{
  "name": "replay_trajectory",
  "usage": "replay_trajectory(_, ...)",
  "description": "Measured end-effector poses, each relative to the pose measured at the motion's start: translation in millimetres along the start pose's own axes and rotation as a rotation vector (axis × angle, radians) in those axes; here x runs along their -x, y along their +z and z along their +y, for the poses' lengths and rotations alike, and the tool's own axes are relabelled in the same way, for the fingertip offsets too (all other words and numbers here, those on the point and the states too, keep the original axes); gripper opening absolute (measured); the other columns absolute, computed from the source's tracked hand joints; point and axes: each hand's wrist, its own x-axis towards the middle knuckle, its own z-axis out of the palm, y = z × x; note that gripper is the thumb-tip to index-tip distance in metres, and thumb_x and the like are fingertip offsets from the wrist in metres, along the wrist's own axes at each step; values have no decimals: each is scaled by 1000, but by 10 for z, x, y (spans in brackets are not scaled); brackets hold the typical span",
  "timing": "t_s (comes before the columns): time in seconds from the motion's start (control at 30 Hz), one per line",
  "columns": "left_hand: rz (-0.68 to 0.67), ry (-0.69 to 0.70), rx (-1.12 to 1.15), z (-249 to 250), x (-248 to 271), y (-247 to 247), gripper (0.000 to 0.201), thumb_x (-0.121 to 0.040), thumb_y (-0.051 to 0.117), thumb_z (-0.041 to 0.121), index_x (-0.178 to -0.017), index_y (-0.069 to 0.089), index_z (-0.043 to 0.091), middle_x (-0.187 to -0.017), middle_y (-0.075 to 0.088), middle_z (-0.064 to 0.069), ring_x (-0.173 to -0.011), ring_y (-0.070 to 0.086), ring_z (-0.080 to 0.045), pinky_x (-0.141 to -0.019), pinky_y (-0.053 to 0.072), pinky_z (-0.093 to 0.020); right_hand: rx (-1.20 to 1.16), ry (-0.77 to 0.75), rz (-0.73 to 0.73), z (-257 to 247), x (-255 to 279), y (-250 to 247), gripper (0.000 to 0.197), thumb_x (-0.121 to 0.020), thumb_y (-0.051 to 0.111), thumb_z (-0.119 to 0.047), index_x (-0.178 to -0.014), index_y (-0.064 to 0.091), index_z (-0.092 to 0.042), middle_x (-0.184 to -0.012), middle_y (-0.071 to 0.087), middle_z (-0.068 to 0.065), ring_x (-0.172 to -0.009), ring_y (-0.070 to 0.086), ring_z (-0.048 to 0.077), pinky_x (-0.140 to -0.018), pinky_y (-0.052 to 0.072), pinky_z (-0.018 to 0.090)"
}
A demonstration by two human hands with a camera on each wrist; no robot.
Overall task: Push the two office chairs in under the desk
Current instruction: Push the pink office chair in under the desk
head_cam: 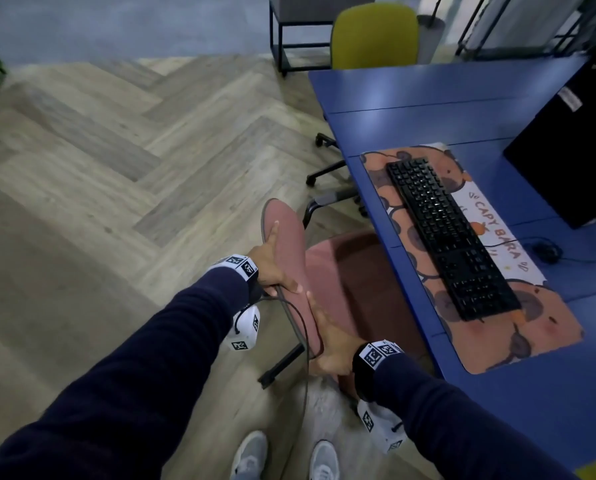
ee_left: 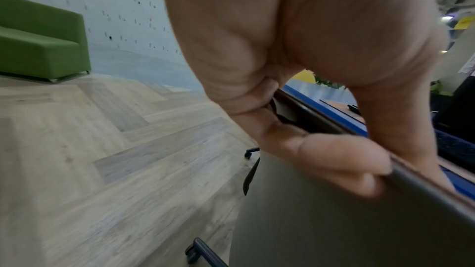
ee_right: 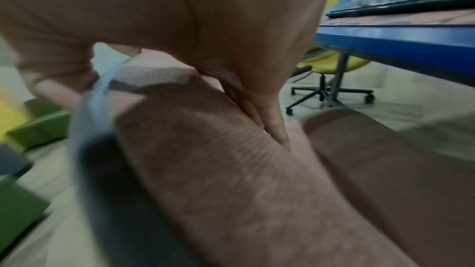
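A pink office chair stands at the blue desk's [head_cam: 428, 98] left edge, its seat [head_cam: 359, 282] partly under the top. My left hand [head_cam: 272, 268] grips the top edge of the backrest [head_cam: 289, 244]. Its fingers [ee_left: 321, 155] curl onto the grey rear shell [ee_left: 334, 230]. My right hand [head_cam: 327, 351] holds the backrest's nearer edge. Its fingers [ee_right: 257, 113] lie on the pink fabric [ee_right: 231, 190]. A yellow chair [head_cam: 376, 36] stands at the desk's far end, and the right wrist view shows its seat [ee_right: 331, 62] past the desk edge [ee_right: 398, 38].
On the desk lie a black keyboard [head_cam: 449, 233] on a printed mat [head_cam: 518, 327], a mouse [head_cam: 546, 252] and a black box [head_cam: 566, 143]. Chair legs with casters [head_cam: 324, 168] jut out by the desk. A green sofa [ee_left: 38, 44] stands far left. Open wood floor [head_cam: 116, 168] lies to the left.
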Motion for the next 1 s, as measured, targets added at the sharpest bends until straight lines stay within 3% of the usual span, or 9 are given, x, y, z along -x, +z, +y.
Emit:
replay_trajectory(0.13,-116,24,71,118,-233,-99,159,-57,94,11,-142,-34,51,-138,54,-30,-62,74,-30,-73,63,-48,-106,136,119,-19,-93,-61,131,-68,79,-40,-153,-21,-38,-167,10,-1,-148,29,19,-113,36,30)
replay_trajectory(0.23,-226,37,130,197,-373,-168,159,-57,92,1,-143,-31,52,-118,64,-33,-50,67,-23,-63,63,-41,-129,212,197,-79,-92,-197,116,-76,76,-34,-159,-4,-27,-156,37,6,-132,49,22,-102,43,24)
replay_trajectory(0.33,-277,80,129,240,-494,-208,159,-54,93,-1,-146,-26,52,-116,63,-31,-49,66,-21,-53,58,-30,-124,254,169,-99,-96,-378,116,-73,78,-32,-159,1,-29,-141,52,9,-106,58,20,-92,52,28)
replay_trajectory(0.4,-298,108,119,247,-588,-212,159,-52,93,1,-146,-25,52,-103,64,-24,-45,63,-20,-53,56,-30,-95,275,152,-78,-110,-464,122,-65,79,-38,-158,0,-36,-134,57,11,-103,63,23,-91,56,34)
replay_trajectory(0.57,-307,146,130,343,-724,-189,156,-55,92,1,-148,-24,49,-113,54,-34,-38,57,-14,-45,50,-25,-100,292,166,-20,-133,-563,116,-72,78,-31,-159,1,-34,-126,63,13,-99,67,25,-87,58,34)
replay_trajectory(0.7,-323,169,41,469,-877,-202,162,-50,96,13,-146,-30,45,-115,60,-39,-41,58,-16,-48,51,-27,-161,323,204,75,-156,-611,116,-74,76,-31,-158,-3,-35,-138,54,15,-105,61,25,-87,53,31)
replay_trajectory(0.8,-310,154,9,554,-997,-186,162,-49,97,15,-146,-30,45,-94,65,-23,-43,58,-16,-49,51,-28,-203,324,241,127,-159,-635,110,-79,74,-28,-159,-2,-31,-144,50,12,-112,57,23,-91,46,27)
replay_trajectory(0.87,-312,150,11,618,-1064,-163,162,-48,97,16,-146,-29,46,-80,66,-16,-43,56,-16,-49,51,-28,-203,329,301,158,-184,-641,106,-79,72,-30,-160,2,-28,-151,45,9,-125,53,25,-100,45,31)
replay_trajectory(1.0,-317,157,22,748,-1138,-112,160,-49,96,15,-148,-27,44,-92,59,-19,-40,54,-14,-47,49,-25,-121,368,355,235,-249,-708,102,-74,68,-37,-158,11,-24,-153,42,8,-133,48,29,-108,43,44)
